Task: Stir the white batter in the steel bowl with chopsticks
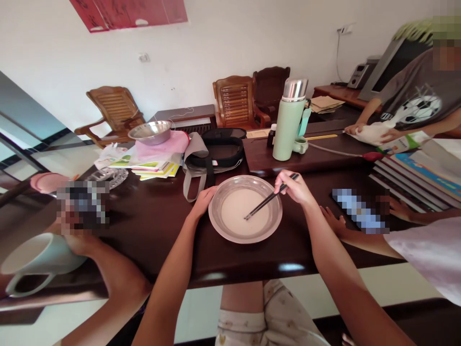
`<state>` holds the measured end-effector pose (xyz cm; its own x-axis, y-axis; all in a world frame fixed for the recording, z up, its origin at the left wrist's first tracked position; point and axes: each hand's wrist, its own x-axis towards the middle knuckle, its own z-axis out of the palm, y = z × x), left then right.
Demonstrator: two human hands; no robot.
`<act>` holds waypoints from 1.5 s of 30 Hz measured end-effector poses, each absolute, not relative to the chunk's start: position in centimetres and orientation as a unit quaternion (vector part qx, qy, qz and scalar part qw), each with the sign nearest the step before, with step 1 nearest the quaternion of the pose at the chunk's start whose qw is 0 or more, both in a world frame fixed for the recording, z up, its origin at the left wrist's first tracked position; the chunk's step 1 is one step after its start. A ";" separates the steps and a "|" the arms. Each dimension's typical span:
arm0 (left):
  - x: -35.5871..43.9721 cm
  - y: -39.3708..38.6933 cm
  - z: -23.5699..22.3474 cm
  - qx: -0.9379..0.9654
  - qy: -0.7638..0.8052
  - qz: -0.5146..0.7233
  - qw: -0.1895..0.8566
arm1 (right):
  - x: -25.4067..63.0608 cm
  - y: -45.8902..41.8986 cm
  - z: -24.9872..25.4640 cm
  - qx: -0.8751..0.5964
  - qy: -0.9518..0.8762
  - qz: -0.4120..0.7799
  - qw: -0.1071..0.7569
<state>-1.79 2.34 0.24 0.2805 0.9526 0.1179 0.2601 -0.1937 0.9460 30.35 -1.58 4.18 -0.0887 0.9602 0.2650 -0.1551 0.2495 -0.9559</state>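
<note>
A metal bowl (246, 238) stands on the dark wooden table in front of me, with a pale, cream-coloured liquid (236, 209) in it. My left hand (205, 202) grips the bowl at its left rim; the fingertips are partly hidden. In my right hand (293, 186) is a pair of black chopsticks (265, 203), held closed over the bowl's right side. Their tips dip into the liquid near the middle.
Behind the bowl stand a green thermos (287, 125) and a grey-black bag (219, 151). Books and a second metal bowl (151, 137) lie back left. A white mug (39, 254) is near left. People's arms reach in on both sides; a phone (358, 210) lies right.
</note>
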 end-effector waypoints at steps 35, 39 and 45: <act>-28.2 -0.8 1.9 0.527 0.460 0.665 0.263 | 30.3 -1.4 4.6 -0.360 -0.583 0.501 0.529; -29.8 0.7 -0.1 0.560 0.403 0.650 0.318 | 30.9 -1.3 4.5 -0.384 -0.547 0.450 0.593; -28.2 -0.2 2.7 0.590 0.348 0.654 0.321 | 30.5 -1.6 4.9 -0.350 -0.632 0.493 0.485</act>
<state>-28.22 -0.19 2.66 -0.0980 0.8304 0.5485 -0.0086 -0.5518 0.8339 30.49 -1.59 4.86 -0.2856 0.9200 0.2683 -0.0358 0.2695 -0.9623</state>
